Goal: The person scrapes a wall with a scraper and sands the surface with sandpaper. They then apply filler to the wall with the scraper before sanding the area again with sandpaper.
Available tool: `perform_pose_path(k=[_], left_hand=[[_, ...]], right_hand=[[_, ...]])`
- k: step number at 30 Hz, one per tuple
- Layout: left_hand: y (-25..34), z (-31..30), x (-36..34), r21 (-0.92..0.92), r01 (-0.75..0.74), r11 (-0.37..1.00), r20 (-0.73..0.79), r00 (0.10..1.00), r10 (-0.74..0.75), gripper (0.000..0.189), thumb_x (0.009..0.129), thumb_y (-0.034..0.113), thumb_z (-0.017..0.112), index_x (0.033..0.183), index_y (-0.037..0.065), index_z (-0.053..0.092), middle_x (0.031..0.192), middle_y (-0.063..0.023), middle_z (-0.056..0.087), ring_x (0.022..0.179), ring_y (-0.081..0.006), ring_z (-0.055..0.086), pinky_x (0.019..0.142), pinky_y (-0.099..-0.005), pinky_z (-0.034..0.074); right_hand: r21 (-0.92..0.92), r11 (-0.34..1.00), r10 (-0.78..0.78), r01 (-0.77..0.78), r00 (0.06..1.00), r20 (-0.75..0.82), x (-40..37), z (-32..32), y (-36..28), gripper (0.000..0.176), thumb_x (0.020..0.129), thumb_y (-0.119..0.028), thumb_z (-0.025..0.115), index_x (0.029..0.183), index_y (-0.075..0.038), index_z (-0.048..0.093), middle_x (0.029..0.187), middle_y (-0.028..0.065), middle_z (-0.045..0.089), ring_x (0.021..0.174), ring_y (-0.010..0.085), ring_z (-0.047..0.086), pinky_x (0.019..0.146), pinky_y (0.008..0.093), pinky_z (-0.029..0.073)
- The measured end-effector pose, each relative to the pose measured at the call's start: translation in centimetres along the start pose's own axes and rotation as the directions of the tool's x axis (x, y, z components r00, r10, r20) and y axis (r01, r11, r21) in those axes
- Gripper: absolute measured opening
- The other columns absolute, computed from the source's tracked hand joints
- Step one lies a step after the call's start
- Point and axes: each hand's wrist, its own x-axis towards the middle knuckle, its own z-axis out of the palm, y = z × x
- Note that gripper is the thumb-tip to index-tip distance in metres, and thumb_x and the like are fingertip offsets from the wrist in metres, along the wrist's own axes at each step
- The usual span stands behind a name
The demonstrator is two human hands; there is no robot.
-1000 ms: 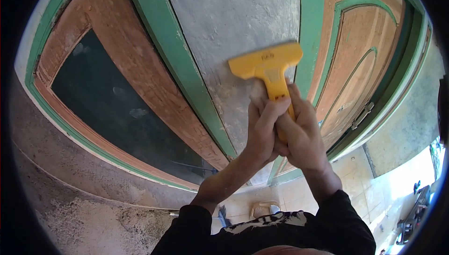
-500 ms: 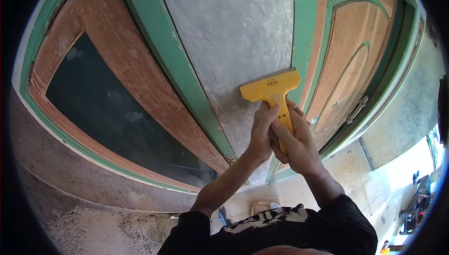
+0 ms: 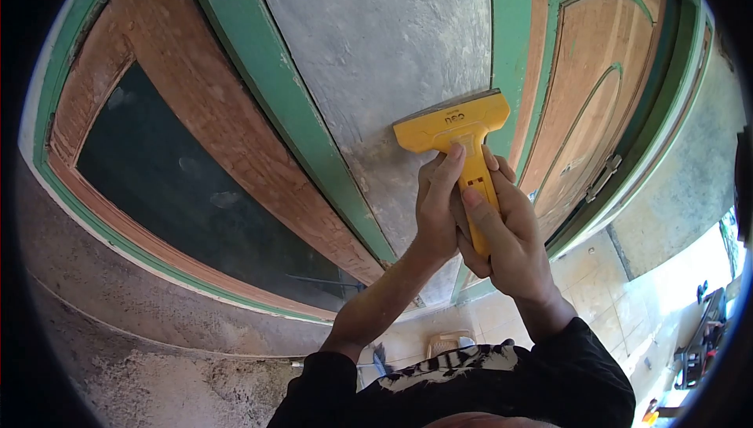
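Both hands grip a yellow scraper with a wide head and dark lettering. My right hand wraps round the lower handle, its thumb lying along the front. My left hand closes on the handle from the left, thumb pressed just under the head. The scraper head tilts slightly, its right end higher. It overlaps the grey wall strip and the edge of the green post beside it. The blade edge is mostly hidden behind the yellow head.
On the left is a bare-wood window frame with dark glass and green trim. A wood panel door with a metal latch stands on the right. Tools lie on the tiled floor at lower right.
Both hands and the scraper have moved slightly up, and the scraper looks a little larger in view. The grip looks much the same, with the left thumb now nearer the head.
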Motion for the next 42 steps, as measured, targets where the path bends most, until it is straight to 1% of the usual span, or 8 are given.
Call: perform_pose_path(k=[8,15,17,21,23,34,38,42], left_hand=[[-0.7,0.2,0.3,-0.029,-0.066,0.997,0.017,0.998,0.067,0.041,0.102,0.037,0.034,0.095,0.001,0.052,0.087,-0.0145,0.057,0.079,-0.0184,0.059,0.074,-0.0281,0.05],[-0.7,-0.7,1.1,-0.07,0.003,0.998,0.172,0.985,0.009,0.041,0.102,0.038,0.031,0.094,0.001,0.049,0.087,-0.0147,0.056,0.077,-0.0194,0.058,0.071,-0.0276,0.05],[-0.5,0.2,1.1,-0.045,-0.049,0.998,0.072,0.996,0.052,0.042,0.102,0.039,0.03,0.094,0.001,0.047,0.084,-0.0134,0.054,0.077,-0.0201,0.058,0.07,-0.0282,0.05],[-0.8,0.4,1.2,-0.111,-0.049,0.993,0.144,0.987,0.065,0.042,0.103,0.038,0.029,0.094,0.001,0.046,0.083,-0.0125,0.051,0.077,-0.0203,0.058,0.069,-0.0285,0.05],[-0.9,1.0,1.2,-0.116,-0.014,0.993,0.039,0.999,0.019,0.051,0.1,0.05,0.028,0.088,0.003,0.045,0.082,-0.0184,0.056,0.068,-0.0187,0.055,0.061,-0.0271,0.046],[0.0,2.6,1.8,-0.236,-0.024,0.972,0.038,0.999,0.033,0.047,0.099,0.052,0.03,0.087,0.008,0.043,0.081,-0.0142,0.054,0.069,-0.0167,0.052,0.063,-0.0259,0.043],[0.6,2.5,3.0,-0.106,-0.062,0.992,0.012,0.998,0.063,0.044,0.099,0.05,0.034,0.087,0.009,0.045,0.081,-0.0113,0.055,0.064,-0.0145,0.052,0.058,-0.0248,0.044],[0.7,2.2,2.6,-0.074,-0.045,0.996,-0.013,0.999,0.045,0.043,0.099,0.05,0.036,0.087,0.01,0.048,0.08,-0.0101,0.055,0.061,-0.0126,0.052,0.054,-0.0236,0.045]], right_hand=[[0.1,0.995,0.005,-0.008,1.0,0.027,0.6,-0.9,0.3,0.053,0.097,-0.021,0.048,0.133,0.016,0.037,0.124,0.0118,0.042,0.102,0.0107,0.051,0.081,0.022,0.046],[0.021,0.999,0.03,-0.03,0.999,0.041,0.5,-1.2,-0.6,0.04,0.098,-0.013,0.048,0.128,0.014,0.042,0.11,0.0106,0.044,0.09,0.0098,0.049,0.074,0.0223,0.044],[-0.023,0.999,0.037,-0.036,0.999,0.04,0.7,-1.0,-0.9,0.04,0.098,-0.013,0.048,0.127,0.014,0.042,0.109,0.0106,0.045,0.09,0.0099,0.05,0.073,0.0222,0.044],[0.016,0.999,0.03,-0.029,0.998,-0.049,0.7,-0.2,-1.9,0.038,0.097,-0.012,0.048,0.125,0.013,0.045,0.105,0.0101,0.048,0.089,0.0106,0.05,0.073,0.0229,0.045],[0.016,1.0,0.009,-0.008,0.996,-0.087,0.6,0.1,-2.4,0.037,0.097,-0.012,0.048,0.124,0.013,0.045,0.104,0.01,0.048,0.089,0.0109,0.05,0.074,0.0232,0.045],[-0.008,1.0,-0.006,0.006,0.999,-0.042,0.9,-0.5,-3.9,0.03,0.097,-0.012,0.049,0.116,0.011,0.048,0.094,0.005,0.049,0.056,0.0038,0.047,0.045,0.0201,0.036],[0.103,0.995,0.009,-0.012,1.0,0.03,1.2,-1.1,-3.5,0.042,0.096,-0.018,0.052,0.124,0.013,0.047,0.104,0.0091,0.047,0.071,0.0035,0.051,0.048,0.0168,0.04],[0.2,0.98,-0.028,0.022,0.999,0.029,1.2,-0.6,-2.1,0.042,0.1,-0.019,0.048,0.129,0.011,0.041,0.075,0.0009,0.049,0.039,0.0024,0.036,0.034,0.0198,0.026]])
